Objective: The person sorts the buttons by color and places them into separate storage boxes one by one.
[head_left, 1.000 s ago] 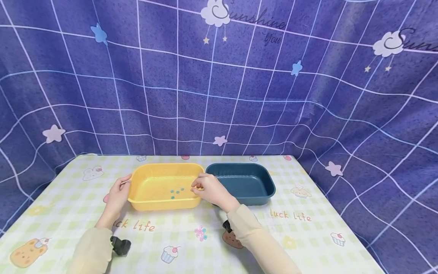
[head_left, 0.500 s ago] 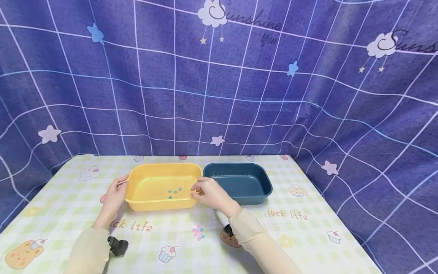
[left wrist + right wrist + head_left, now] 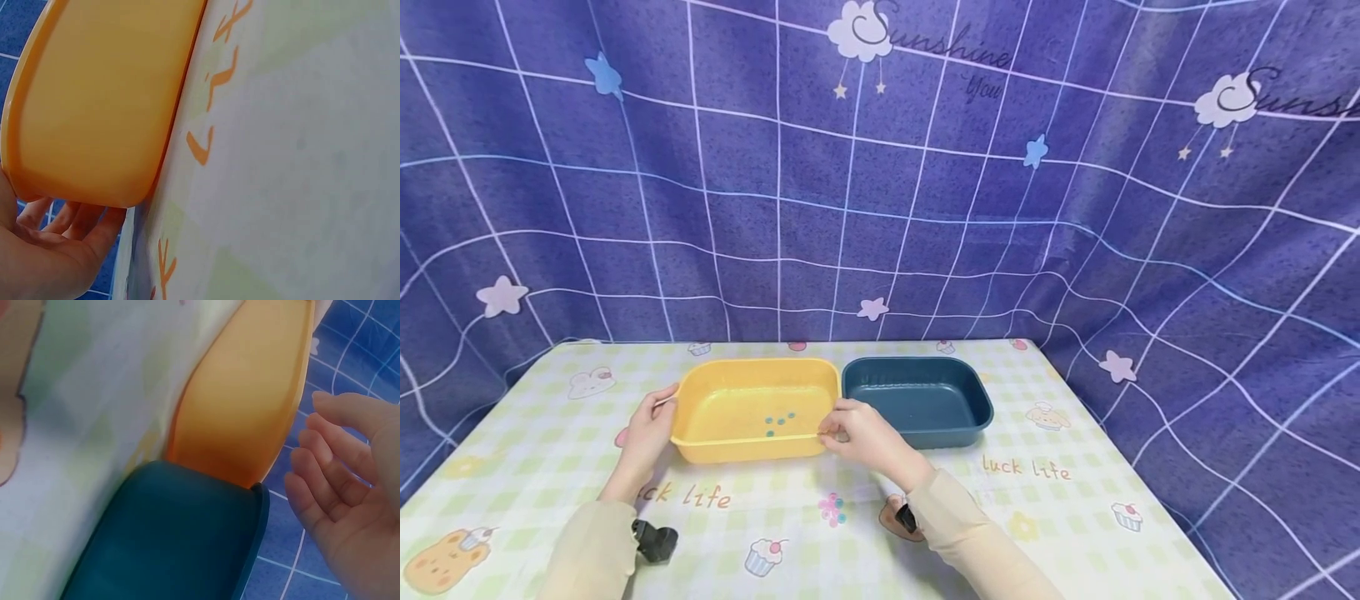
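In the head view, a yellow plastic bin (image 3: 752,451) holds several small teal discs (image 3: 780,422) near its front wall. My left hand (image 3: 647,429) rests against the bin's left end. The left wrist view shows its fingers (image 3: 94,228) lying along the outside of that end wall, the thumb near the rim. My right hand (image 3: 868,437) hovers at the bin's right front corner, fingertips close over the rim. In the right wrist view its thumb and fingers (image 3: 337,481) are loosely bent, with nothing visible between them.
A dark teal bin (image 3: 917,437) stands right beside the yellow one, end to end, partly covered by my right hand in the head view. Both rest on a checked tablecloth (image 3: 700,550) with cartoon prints. A blue curtain (image 3: 880,208) rises behind the table.
My right hand has come a little lower and nearer the front rim of the yellow bin. The left hand keeps its place at the left end. The whole head view has shifted slightly.
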The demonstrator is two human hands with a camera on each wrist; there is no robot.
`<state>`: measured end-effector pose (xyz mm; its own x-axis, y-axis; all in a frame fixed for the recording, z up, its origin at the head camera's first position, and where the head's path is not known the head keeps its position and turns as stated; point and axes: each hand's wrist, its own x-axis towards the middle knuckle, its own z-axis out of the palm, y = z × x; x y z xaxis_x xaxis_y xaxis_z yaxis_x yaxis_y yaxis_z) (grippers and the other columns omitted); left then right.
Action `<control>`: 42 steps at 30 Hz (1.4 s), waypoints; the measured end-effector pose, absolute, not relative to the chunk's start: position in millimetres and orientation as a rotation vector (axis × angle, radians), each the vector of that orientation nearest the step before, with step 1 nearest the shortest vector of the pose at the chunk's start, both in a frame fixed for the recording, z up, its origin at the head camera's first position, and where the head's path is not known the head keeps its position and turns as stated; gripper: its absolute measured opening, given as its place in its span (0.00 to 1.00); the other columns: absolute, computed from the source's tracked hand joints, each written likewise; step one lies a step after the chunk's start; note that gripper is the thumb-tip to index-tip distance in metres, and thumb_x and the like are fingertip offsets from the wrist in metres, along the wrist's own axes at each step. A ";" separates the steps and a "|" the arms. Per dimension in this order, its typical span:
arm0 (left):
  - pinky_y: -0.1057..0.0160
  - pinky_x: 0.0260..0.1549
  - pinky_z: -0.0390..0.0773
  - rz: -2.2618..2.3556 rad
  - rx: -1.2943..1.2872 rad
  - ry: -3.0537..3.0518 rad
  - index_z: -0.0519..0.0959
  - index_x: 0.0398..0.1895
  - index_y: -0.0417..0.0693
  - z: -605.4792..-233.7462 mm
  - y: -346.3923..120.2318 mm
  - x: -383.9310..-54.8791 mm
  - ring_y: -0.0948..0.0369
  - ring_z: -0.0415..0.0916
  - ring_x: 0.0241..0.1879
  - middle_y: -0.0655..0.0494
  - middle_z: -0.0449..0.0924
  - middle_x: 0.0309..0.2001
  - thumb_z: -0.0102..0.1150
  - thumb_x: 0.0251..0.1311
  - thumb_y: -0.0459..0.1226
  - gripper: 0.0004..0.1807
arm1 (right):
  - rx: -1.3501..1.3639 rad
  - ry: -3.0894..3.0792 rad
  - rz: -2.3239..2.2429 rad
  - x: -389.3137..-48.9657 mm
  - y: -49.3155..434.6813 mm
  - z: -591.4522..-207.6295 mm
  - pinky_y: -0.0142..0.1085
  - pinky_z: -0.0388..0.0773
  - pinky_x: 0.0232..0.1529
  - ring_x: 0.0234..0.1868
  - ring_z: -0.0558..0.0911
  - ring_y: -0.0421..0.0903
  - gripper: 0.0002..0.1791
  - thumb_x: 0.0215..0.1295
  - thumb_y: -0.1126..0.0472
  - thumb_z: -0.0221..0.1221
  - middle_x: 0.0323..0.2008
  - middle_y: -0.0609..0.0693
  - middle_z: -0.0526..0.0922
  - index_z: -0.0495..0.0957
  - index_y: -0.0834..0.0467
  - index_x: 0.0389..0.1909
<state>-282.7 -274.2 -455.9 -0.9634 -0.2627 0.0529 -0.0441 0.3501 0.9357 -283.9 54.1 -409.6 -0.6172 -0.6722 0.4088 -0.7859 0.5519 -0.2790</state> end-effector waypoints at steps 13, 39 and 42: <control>0.85 0.36 0.70 -1.656 0.286 -2.423 0.53 0.71 0.41 -454.3 -274.2 -281.6 0.73 0.67 0.43 0.33 0.64 0.63 0.30 0.72 0.43 0.28 | 1.241 -2.549 0.665 -279.5 64.3 -415.6 0.17 0.72 0.34 0.33 0.79 0.39 0.03 0.58 0.61 0.62 0.32 0.45 0.81 0.84 0.56 0.31; 0.85 0.34 0.71 -1.645 0.308 -2.434 0.53 0.71 0.41 -457.8 -276.0 -285.4 0.81 0.65 0.36 0.32 0.64 0.63 0.29 0.72 0.45 0.28 | 1.380 -2.566 0.669 -260.1 77.1 -434.8 0.15 0.71 0.36 0.34 0.79 0.36 0.05 0.60 0.58 0.62 0.27 0.45 0.76 0.84 0.55 0.31; 0.85 0.34 0.71 -1.640 0.318 -2.431 0.53 0.71 0.42 -458.1 -275.3 -285.8 0.79 0.67 0.38 0.32 0.64 0.63 0.29 0.72 0.45 0.28 | 1.385 -2.595 0.686 -257.6 78.7 -435.7 0.16 0.72 0.37 0.34 0.79 0.37 0.05 0.61 0.58 0.62 0.28 0.47 0.77 0.84 0.55 0.32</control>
